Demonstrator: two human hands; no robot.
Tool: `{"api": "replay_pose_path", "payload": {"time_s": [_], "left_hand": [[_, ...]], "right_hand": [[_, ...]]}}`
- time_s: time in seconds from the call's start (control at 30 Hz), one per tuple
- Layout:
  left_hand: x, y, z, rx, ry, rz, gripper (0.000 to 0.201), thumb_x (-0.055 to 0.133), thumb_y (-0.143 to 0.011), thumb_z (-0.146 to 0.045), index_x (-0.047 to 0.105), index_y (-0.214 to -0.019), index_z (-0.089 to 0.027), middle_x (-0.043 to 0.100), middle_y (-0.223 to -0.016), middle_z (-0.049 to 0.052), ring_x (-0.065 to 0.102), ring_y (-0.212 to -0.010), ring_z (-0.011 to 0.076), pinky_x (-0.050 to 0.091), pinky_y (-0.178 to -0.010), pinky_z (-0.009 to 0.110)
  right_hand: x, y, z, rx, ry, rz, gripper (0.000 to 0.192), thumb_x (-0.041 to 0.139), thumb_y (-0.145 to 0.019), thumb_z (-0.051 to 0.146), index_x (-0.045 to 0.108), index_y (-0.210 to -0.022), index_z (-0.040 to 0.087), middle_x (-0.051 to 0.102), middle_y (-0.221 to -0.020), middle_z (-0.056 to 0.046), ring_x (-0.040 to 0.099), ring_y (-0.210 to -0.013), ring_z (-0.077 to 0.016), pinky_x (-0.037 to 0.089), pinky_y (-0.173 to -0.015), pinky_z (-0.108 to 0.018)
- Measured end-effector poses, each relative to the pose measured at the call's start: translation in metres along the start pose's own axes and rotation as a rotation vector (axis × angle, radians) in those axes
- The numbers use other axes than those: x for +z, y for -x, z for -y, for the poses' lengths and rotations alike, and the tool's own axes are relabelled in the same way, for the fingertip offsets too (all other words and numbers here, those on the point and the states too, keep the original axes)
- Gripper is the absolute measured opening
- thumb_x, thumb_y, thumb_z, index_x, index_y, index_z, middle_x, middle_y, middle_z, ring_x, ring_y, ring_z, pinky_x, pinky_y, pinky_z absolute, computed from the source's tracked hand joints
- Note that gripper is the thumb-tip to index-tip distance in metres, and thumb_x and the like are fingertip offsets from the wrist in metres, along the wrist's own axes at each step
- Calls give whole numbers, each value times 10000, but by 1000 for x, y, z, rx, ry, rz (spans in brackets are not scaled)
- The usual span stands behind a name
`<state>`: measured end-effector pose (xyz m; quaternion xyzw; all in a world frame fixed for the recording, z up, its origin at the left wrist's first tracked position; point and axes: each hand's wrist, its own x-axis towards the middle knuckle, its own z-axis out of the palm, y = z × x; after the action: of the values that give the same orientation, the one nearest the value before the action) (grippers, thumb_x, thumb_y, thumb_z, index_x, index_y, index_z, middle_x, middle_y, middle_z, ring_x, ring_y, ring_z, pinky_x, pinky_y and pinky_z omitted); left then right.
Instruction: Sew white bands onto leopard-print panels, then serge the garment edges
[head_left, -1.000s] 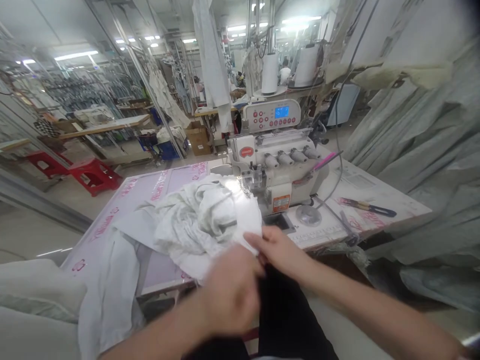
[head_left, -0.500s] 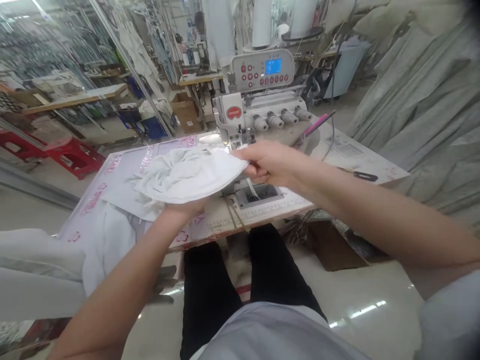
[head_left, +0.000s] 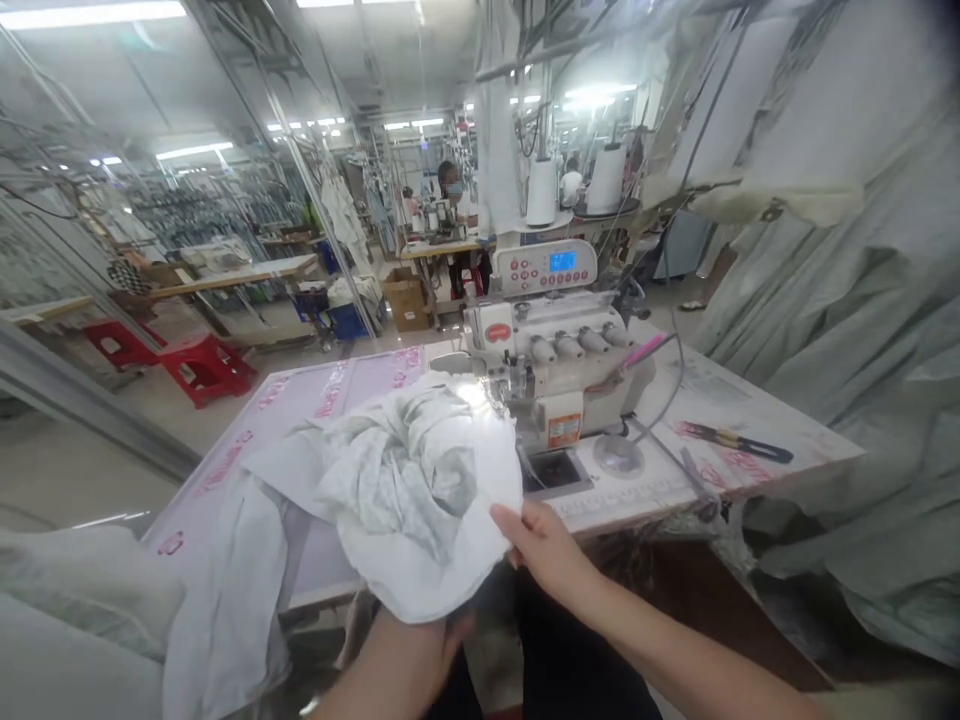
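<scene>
One sewing machine (head_left: pixel 559 365), two thread cones (head_left: pixel 541 190) (white), two red stools (head_left: pixel 206 367).

light: bright ceiling tubes above sewing machine (head_left: pixel 559 365) | glare: white cloth (head_left: pixel 420 490) beside it | edges: bent, smeared | shadows: soft

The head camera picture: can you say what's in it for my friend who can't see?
Two hands, right hand and left hand, hold a bunched white cloth over a table before a sewing machine. Scissors lie at right.
</scene>
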<state>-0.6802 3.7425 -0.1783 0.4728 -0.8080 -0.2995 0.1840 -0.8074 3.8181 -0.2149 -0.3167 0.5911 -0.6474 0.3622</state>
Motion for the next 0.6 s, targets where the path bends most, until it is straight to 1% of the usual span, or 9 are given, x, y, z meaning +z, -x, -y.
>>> {"api": "replay_pose_path", "payload": {"time_s": [0.07, 0.13, 0.23, 0.27, 0.33, 0.4, 0.47, 0.53, 0.6], "left_hand": [[-10, 12, 10, 228, 3, 262, 359, 441, -830, -453, 655, -714, -189, 629, -681, 54, 595, -667, 207, 488, -705, 322], [-17, 8, 16, 395, 36, 430, 337, 437, -834, -428, 635, -671, -210, 630, -647, 41, 591, -653, 198, 460, -648, 277], [-9, -27, 9, 339, 245, 380, 281, 452, -838, -417, 581, -967, -203, 622, -990, 59, 558, -915, 203, 439, -720, 260], [-2, -42, 4, 306, 349, 397, 304, 462, -833, -420, 550, -1011, -190, 603, -1020, 65, 545, -929, 198, 433, -732, 258], [13, -67, -6, 255, 530, 490, 306, 462, -828, -439, 534, -932, -161, 599, -842, 39, 542, -752, 157, 421, -657, 242], [19, -74, -11, 247, 584, 524, 313, 448, -830, -458, 518, -818, -153, 530, -667, -4, 473, -597, 118, 385, -575, 228], [13, -60, -6, 322, 474, 567, 333, 442, -835, -464, 517, -726, -158, 486, -609, -16, 437, -562, 110, 358, -544, 229], [-2, -32, 5, 441, 316, 761, 350, 458, -827, -470, 549, -666, -173, 500, -599, -7, 470, -583, 130, 373, -545, 245], [-21, -1, 18, 522, 244, 1006, 326, 483, -809, -486, 598, -687, -207, 556, -632, 7, 536, -640, 162, 418, -555, 261]], "right_hand": [[0, -2, -2, -7, -18, 18, 540, 479, -720, 688, 405, -553, 180, 376, -426, 58, 327, -395, -69, 253, -403, -213], [-2, -8, -3, -1, -41, 27, 533, 485, -718, 688, 412, -575, 180, 376, -425, 62, 315, -386, -69, 234, -395, -213], [-7, -24, -3, -18, -52, 16, 520, 522, -707, 671, 435, -588, 172, 393, -432, 60, 326, -393, -71, 231, -407, -217], [-9, -30, -1, -27, -53, 15, 520, 538, -698, 667, 445, -583, 169, 398, -434, 58, 330, -399, -71, 235, -414, -218], [-14, -42, 3, -30, -65, 24, 531, 566, -664, 675, 454, -566, 165, 394, -432, 60, 328, -405, -69, 238, -420, -218], [-17, -49, 7, -5, -91, 43, 544, 589, -624, 688, 463, -570, 161, 396, -440, 63, 326, -407, -64, 245, -418, -211], [-19, -46, 11, 37, -124, 62, 549, 612, -593, 688, 482, -611, 155, 429, -482, 56, 355, -428, -62, 277, -427, -201], [-17, -28, 11, 96, -152, 94, 558, 633, -569, 683, 511, -662, 147, 469, -528, 42, 395, -445, -66, 322, -436, -199], [-11, 1, 5, 173, -159, 210, 561, 652, -541, 679, 543, -669, 144, 488, -538, 29, 426, -444, -72, 356, -436, -204]]}}
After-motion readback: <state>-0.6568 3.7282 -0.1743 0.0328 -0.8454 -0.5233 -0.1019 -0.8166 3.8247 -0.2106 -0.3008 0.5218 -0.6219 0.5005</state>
